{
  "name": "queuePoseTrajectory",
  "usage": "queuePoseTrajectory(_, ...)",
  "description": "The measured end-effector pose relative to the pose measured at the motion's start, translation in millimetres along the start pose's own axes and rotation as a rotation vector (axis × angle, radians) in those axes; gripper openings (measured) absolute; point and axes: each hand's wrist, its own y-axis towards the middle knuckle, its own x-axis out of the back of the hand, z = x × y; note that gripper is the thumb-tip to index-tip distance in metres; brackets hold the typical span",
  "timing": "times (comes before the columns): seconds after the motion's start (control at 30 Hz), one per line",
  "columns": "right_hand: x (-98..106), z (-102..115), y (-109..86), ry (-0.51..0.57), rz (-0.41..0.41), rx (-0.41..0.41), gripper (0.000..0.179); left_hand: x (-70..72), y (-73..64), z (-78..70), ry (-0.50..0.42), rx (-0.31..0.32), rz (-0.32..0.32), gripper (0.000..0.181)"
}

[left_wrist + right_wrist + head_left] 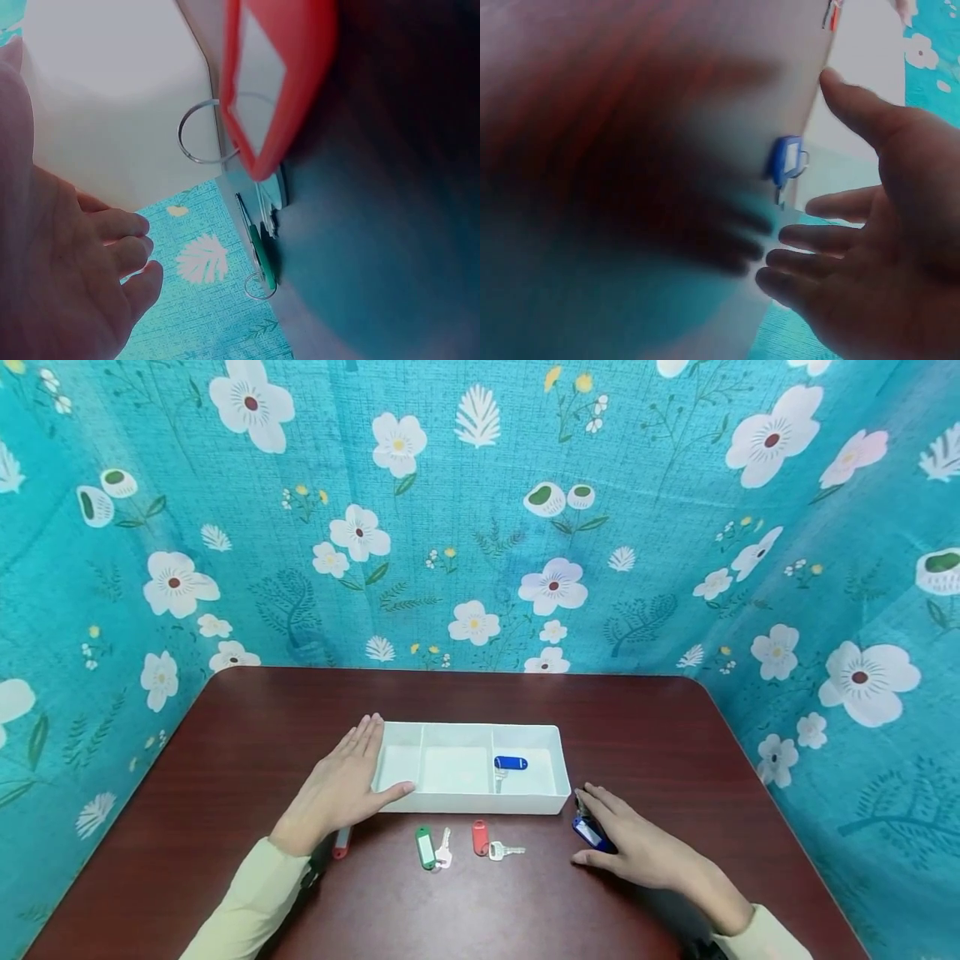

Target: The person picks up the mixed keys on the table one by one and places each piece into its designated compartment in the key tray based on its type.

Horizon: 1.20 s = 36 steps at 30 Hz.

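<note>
A white tray [472, 803] with three compartments lies on the table. My left hand [341, 789] rests by its left end, fingers straight, the thumb reaching over the front rim. A red key tag [300, 90] lies near that wrist, partly hidden in the head view. To the right of the tray, my right hand [645, 847] hovers, fingers spread and relaxed, beside a blue key tag [786, 157] with a key. Another blue key tag [511, 762] and its key [500, 779] sit in the right compartment. In front of the tray are a green key tag [425, 847] and a red key tag [480, 838], each with a key.
The dark brown table [637, 718] has rounded far corners. A turquoise flowered curtain [480, 527] hangs behind it and along both sides.
</note>
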Motion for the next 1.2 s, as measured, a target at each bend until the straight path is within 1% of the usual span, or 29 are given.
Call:
queuePoseTrajectory(0.17, -0.3, -3.0, 0.8, -0.005, 0.018, -0.001, 0.087, 1.8, -0.6, 0.3, 0.006, 0.002, -0.002, 0.117)
queuePoseTrajectory(0.37, -4.7, -4.7, 1.0, -0.054, -0.031, 0.044, 0.075, 1.9, -0.3, 0.0, 0.006, 0.006, 0.002, 0.118)
queuePoseTrajectory(0.47, -5.5, -5.0, 1.5, -0.062, -0.039, 0.040, 0.070, 1.6, -0.3, -0.3, 0.003, 0.009, 0.005, 0.118)
queuePoseTrajectory(0.63, -4.6, -4.6, 3.1, -0.072, -0.031, 0.018, 0.068, 1.0, -0.4, -0.4, -0.007, 0.007, 0.009, 0.118)
queuePoseTrajectory(0.93, -4.3, -4.6, 6.1, -0.085, -0.031, 0.013, 0.064, 1.0, 0.1, -0.8, -0.010, 0.010, 0.008, 0.117)
queuePoseTrajectory(1.2, -6.2, -6.1, 8.8, -0.096, -0.074, 0.037, 0.055, 1.0, -0.1, -1.3, -0.015, 0.019, 0.009, 0.117)
